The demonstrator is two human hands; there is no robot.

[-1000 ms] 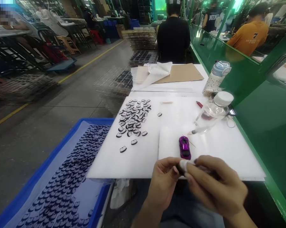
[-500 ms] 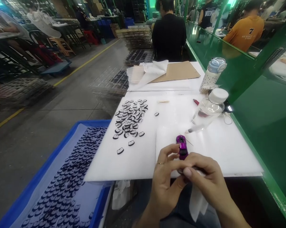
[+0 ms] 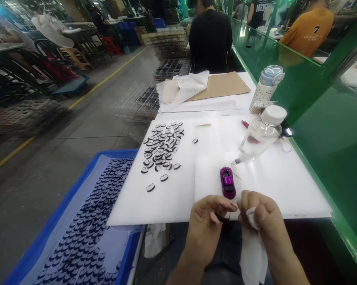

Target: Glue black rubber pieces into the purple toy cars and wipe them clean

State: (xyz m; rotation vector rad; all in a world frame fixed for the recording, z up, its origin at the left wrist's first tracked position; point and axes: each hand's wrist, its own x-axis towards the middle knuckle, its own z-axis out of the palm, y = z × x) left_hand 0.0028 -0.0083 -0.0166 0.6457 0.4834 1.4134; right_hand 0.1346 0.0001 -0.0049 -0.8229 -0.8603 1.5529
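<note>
Between the thumb and fingers of my left hand (image 3: 206, 229) is a small dark curved part (image 3: 222, 217), mostly seen edge-on. My right hand (image 3: 263, 217) is closed on a white cloth (image 3: 253, 253) that hangs down below the table edge. The two hands are close together, with a narrow gap between the fingertips. Just beyond them a purple toy car (image 3: 227, 183) lies on the white board, touched by neither hand. A thin stick (image 3: 237, 175) lies beside the car.
A pile of small dark-edged parts (image 3: 163, 148) lies left on the white table (image 3: 131, 206). A blue tray (image 3: 10, 277) of dark parts stands lower left. At right are a clear bottle (image 3: 259, 136), a dotted drinking bottle (image 3: 265, 89) and a green partition (image 3: 323, 130). A person (image 3: 210, 39) sits ahead.
My hands have drawn apart and slightly down, uncovering the whole purple toy car. The right hand has come away from the dark part with the cloth, leaving the part in the left.
</note>
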